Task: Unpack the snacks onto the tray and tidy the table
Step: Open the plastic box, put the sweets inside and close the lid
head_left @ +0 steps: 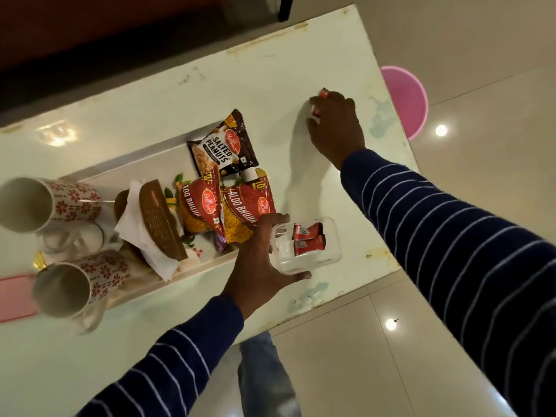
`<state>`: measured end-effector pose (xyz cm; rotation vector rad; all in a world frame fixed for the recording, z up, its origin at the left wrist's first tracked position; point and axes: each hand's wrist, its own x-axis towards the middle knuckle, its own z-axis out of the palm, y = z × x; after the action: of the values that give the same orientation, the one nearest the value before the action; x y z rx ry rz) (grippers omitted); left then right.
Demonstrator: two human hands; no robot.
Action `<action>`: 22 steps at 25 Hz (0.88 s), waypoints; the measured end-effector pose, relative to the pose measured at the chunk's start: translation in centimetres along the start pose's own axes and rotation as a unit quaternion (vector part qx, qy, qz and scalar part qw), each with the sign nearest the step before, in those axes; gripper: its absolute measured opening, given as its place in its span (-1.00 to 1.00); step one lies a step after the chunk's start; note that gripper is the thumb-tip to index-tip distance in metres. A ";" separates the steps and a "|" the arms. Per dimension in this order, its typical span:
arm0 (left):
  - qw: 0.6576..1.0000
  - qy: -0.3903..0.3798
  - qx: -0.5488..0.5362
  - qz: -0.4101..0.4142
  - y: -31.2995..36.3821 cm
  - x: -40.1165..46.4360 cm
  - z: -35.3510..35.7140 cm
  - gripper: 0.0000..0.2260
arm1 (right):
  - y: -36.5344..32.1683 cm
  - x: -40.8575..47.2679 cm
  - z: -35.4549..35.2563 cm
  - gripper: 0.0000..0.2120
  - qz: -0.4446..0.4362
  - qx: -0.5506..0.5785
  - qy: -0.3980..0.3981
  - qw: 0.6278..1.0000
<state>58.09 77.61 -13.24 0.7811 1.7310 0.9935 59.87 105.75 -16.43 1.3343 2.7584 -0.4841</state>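
On tray (144, 164) — Haldiram's "Salted Peanuts" packet (222, 145), two "Aloo Bhujia" packets (228, 209).

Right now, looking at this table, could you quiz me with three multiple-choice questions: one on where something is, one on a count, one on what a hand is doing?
1. Where is the salted peanuts packet?
A. on the floor
B. at the far end of the tray
C. inside a mug

2. How many red sachets lie inside the clear plastic box?
A. two
B. five
C. none

3. What is the left hand doing?
A. resting flat on the table
B. lifting a mug
C. gripping the clear box

Answers: 1 B, the packet overlaps the tray's far rim; 2 A, two show through the clear wall; 3 C, its fingers wrap the box's side.
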 end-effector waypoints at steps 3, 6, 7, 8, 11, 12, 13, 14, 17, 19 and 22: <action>1.000 0.006 -0.001 0.004 -0.2 -0.5 -0.2 -0.18 | 0.4 -1.2 -0.4 -0.77 0.030 0.029 0.031 0.999; 1.000 0.014 0.001 0.006 0.1 -1.0 -0.9 -0.20 | 0.5 -3.2 -2.7 -0.79 0.039 0.081 0.042 0.995; 1.000 0.016 0.001 0.004 0.4 -1.1 -1.2 -0.21 | 0.2 -4.4 -3.9 -0.80 0.034 0.124 0.064 0.990; 1.000 0.019 0.000 0.004 0.6 -1.3 -1.5 -0.21 | -0.3 -6.0 -5.2 -0.83 0.027 0.177 0.088 0.980; 1.000 0.019 0.012 0.013 1.2 -2.0 -2.3 -0.21 | -3.3 -12.6 -8.2 -0.83 -0.028 0.285 0.110 0.952; 1.000 0.019 0.018 0.015 1.3 -2.3 -2.5 -0.21 | -4.3 -15.2 -8.5 -0.82 -0.059 0.287 0.100 0.951; 0.999 0.020 0.026 0.016 1.3 -2.6 -2.8 -0.21 | -5.1 -17.7 -8.7 -0.82 -0.086 0.287 0.085 0.950; 0.999 0.022 0.037 0.020 1.3 -3.0 -3.1 -0.21 | -5.8 -19.9 -8.5 -0.82 -0.105 0.285 0.065 0.951; 0.997 0.031 0.061 0.040 0.8 -4.2 -3.8 -0.23 | -7.5 -24.8 -6.8 -0.80 -0.134 0.260 0.001 0.956; 0.997 0.033 0.052 0.040 0.3 -5.1 -4.4 -0.24 | -8.6 -26.1 -5.5 -0.78 -0.149 0.242 -0.038 0.958; 0.999 0.034 0.017 0.027 -0.6 -6.4 -5.6 -0.25 | -10.4 -26.7 -4.6 -0.78 -0.157 0.254 -0.041 0.954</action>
<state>54.92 70.42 -9.86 0.8276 1.7974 1.0397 69.06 80.80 -4.81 0.8917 2.8942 -1.3078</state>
